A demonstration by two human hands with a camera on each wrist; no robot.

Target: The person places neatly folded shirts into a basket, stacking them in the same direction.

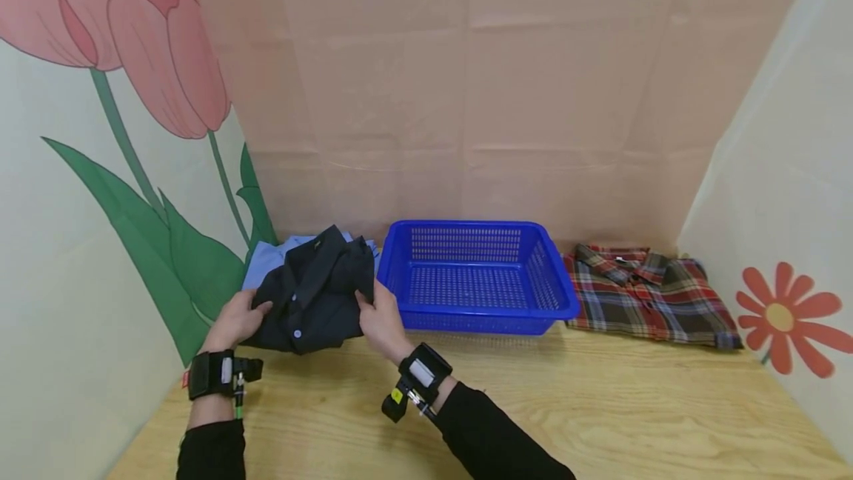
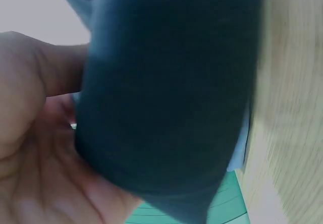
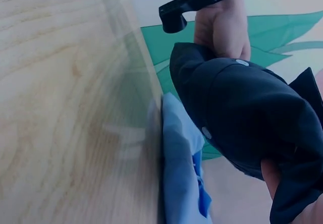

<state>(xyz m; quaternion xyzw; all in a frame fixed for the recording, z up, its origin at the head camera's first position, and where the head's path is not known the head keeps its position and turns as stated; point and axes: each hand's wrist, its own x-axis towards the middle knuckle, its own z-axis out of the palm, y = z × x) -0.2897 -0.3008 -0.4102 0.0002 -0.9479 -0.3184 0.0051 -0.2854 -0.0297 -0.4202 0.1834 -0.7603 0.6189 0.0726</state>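
Hands (image 1: pixel 236 321) (image 1: pixel 380 321) grip dark shirt (image 1: pixel 316 287) edges beside blue basket (image 1: pixel 476 321).

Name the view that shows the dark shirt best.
The head view: it shows the whole dark shirt gripped by the left hand and right hand, beside the basket. The left wrist view shows only a blurred fold; the right wrist shows one buttoned side.

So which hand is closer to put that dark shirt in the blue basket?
Probably the right hand: it grips the folded dark shirt on the side beside the blue plastic basket; the left hand holds the far edge.
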